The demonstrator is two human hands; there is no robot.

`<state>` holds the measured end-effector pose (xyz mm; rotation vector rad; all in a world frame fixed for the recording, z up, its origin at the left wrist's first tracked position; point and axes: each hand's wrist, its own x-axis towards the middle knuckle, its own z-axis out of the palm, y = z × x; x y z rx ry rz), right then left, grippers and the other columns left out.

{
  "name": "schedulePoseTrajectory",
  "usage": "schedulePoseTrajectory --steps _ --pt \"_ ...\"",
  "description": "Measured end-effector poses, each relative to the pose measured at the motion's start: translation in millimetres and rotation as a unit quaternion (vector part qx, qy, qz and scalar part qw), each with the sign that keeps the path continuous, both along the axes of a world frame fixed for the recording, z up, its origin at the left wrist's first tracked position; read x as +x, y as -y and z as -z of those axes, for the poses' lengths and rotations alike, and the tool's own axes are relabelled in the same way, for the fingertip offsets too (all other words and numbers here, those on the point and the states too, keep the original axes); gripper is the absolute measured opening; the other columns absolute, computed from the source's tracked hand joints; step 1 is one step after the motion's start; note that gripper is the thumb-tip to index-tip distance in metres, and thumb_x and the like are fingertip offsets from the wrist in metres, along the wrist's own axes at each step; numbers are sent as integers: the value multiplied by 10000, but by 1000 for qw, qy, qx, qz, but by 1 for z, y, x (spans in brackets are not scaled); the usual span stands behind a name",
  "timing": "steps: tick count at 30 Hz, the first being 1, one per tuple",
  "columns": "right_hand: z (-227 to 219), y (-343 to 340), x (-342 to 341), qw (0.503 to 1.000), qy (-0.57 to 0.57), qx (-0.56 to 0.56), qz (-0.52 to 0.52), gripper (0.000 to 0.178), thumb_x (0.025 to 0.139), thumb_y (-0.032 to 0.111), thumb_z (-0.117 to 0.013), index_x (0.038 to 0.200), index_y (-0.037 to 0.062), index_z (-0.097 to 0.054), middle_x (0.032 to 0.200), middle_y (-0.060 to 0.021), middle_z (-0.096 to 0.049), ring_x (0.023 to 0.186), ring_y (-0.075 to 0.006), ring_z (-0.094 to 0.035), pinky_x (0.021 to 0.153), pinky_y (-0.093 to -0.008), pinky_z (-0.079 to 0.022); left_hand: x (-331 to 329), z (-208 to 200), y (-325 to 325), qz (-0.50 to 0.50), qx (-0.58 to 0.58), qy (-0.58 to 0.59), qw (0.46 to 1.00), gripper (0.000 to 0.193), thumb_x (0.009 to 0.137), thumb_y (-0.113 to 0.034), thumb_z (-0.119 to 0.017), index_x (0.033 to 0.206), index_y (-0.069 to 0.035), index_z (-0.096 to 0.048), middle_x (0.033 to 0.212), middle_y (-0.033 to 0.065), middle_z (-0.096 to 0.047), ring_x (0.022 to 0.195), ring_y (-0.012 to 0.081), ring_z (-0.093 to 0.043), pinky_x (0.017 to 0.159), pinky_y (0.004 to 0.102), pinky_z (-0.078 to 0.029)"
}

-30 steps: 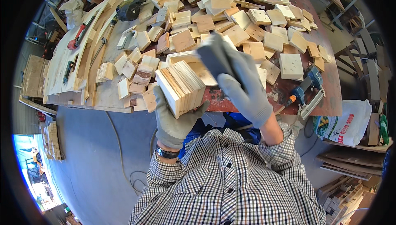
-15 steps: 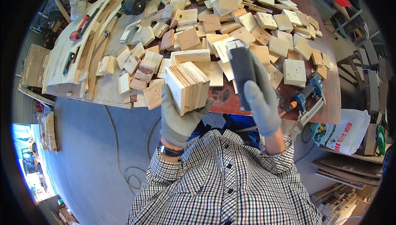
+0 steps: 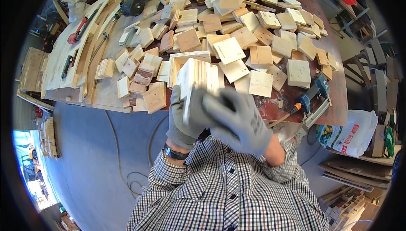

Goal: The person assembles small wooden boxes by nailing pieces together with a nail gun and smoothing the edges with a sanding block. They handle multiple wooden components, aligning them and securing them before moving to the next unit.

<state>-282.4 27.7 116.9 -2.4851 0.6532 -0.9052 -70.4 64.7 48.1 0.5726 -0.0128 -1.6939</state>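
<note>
My left hand (image 3: 179,123), in a grey work glove, is closed around a stack of thin square wood pieces (image 3: 196,73), held up in front of my chest at the table's near edge. My gloved right hand (image 3: 243,121) is blurred by motion and lies against the stack's near right side. A dark sanding block (image 3: 197,104) shows between its fingers and the wood, mostly covered by the glove. Just beyond the stack, on the table, lie loose wood squares (image 3: 229,50) in a wide heap.
A blue nail gun (image 3: 315,93) rests at the table's right edge. On the left are a red-handled tool (image 3: 77,34), a black power tool (image 3: 134,4) and long boards (image 3: 59,61). A white plastic bag (image 3: 351,133) stands to the right, and a hose (image 3: 116,146) crosses the floor.
My right hand has swung left and down with the sanding block, from beside the stack onto its side. My left hand still holds the stack in nearly the same place.
</note>
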Motion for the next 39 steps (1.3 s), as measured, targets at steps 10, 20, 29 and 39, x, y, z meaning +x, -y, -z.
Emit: schedulePoseTrajectory --steps 10,20,29,39 --pt "-19 66 -5 987 84 46 130 632 1001 349 -663 1543 52 -536 1301 -258 -591 1154 -386 -589 1040 -484 -455 -20 -61 1 43 53 38 997 645 1038 -593 -485 1415 -71 -528 1247 120 -610 1058 270 -602 964 471 -558" --pt "4 17 -4 987 115 69 -85 650 1045 440 -609 1543 32 -519 1369 -237 -562 1222 -386 -565 1098 -489 -432 -6 -1 1 5 -90 166 982 555 1031 -452 -584 1436 -74 -560 1358 133 -640 1266 335 -600 1086 475 -487" --pt "15 43 0 986 141 50 67 724 959 293 -687 1566 -33 -466 1411 -253 -528 1265 -387 -545 1135 -444 -400 -19 -44 -5 28 -35 16 999 910 984 -674 -590 1631 -87 -334 1605 199 -428 1498 443 -394 1233 744 -226" --pt "18 42 30 980 146 -22 136 746 966 252 -658 1594 -58 -399 1442 -267 -470 1312 -403 -502 1143 -468 -403 -34 -42 -13 57 -11 -55 997 989 900 -711 -725 1604 -107 -382 1574 163 -479 1485 368 -439 1229 624 -362"
